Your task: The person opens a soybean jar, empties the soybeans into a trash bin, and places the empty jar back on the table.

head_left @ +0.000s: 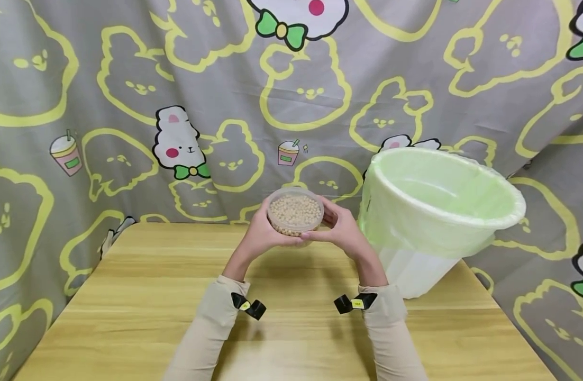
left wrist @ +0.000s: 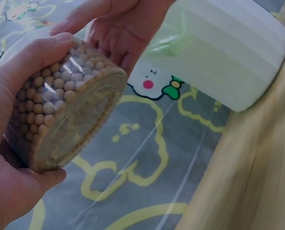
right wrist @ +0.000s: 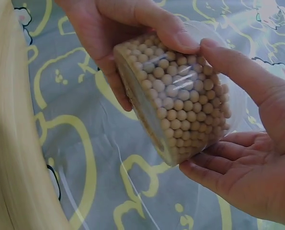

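Note:
Both hands hold a clear round plastic tub (head_left: 295, 211) filled with small beige balls, raised above the wooden table. My left hand (head_left: 266, 233) grips its left side, thumb along the near wall and fingers beneath, as the left wrist view shows. From the other side my right hand (head_left: 343, 230) grips the tub, its thumb near the left thumb and its fingers curled under the far side. Through the clear wall the balls (right wrist: 185, 103) show packed close together. The lid end of the tub faces up in the head view.
A white bin (head_left: 415, 267) with a pale green liner (head_left: 444, 233) folded over its rim stands on the table to the right, leaning outward in view. Behind the wooden table (head_left: 144, 307) hangs a grey curtain (head_left: 234, 95) with yellow cartoon outlines.

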A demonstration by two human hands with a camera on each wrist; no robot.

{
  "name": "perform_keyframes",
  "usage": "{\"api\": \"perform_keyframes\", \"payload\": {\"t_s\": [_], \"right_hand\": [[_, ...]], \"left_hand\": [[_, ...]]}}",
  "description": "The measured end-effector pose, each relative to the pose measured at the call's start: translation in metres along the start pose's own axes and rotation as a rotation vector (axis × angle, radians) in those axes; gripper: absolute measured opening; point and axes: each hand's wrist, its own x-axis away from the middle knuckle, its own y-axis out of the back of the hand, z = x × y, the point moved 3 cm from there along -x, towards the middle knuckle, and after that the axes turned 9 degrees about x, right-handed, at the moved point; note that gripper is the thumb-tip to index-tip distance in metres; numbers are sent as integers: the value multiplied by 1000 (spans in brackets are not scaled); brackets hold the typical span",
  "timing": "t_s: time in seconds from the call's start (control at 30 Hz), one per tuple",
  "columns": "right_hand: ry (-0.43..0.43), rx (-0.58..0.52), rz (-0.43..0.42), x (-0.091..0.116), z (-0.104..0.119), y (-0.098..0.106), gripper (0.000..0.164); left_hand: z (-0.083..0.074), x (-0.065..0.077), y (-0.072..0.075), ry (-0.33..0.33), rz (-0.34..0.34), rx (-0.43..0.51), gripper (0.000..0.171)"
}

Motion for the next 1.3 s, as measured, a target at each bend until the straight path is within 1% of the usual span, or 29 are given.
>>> {"api": "perform_keyframes", "payload": {"t_s": [0.2, 0.3, 0.4, 0.5, 0.6, 0.67, 0.8, 0.87, 1.03, 1.13, 1.3], "right_hand": [[-14, 40, 33, 0, -1, 1, 90], [-16, 54, 40, 0, -2, 0, 91], [-21, 65, 30, 1, 0, -1, 96], [-32, 58, -14, 1, 2, -4, 102], [-45, 45, -76, 0, 3, -10, 108], [-70, 58, -112, -1, 4, -14, 112], [-130, 160, -164, -1, 5, -22, 121], [-150, 207, -187, -1, 5, -25, 123], [-133, 282, -247, -2, 7, -28, 118], [-120, 317, -273, -1, 9, -28, 116], [-105, 360, -298, -1, 11, -27, 116]], "left_hand": [[4, 1, 0, -34, 7, -16, 120], [6, 3, -1, -43, -12, -24, 119], [6, 4, -3, -62, -35, -26, 118], [5, 4, -4, -77, -55, -47, 118], [4, 3, -5, -76, -76, -76, 119], [4, 3, -6, -76, -88, -93, 120], [5, 5, -8, -67, -102, -122, 122], [6, 6, -10, -48, -103, -144, 123], [7, 7, -11, -17, -88, -182, 124], [6, 7, -11, -16, -78, -193, 124], [4, 7, -9, -14, -70, -224, 124]]}}
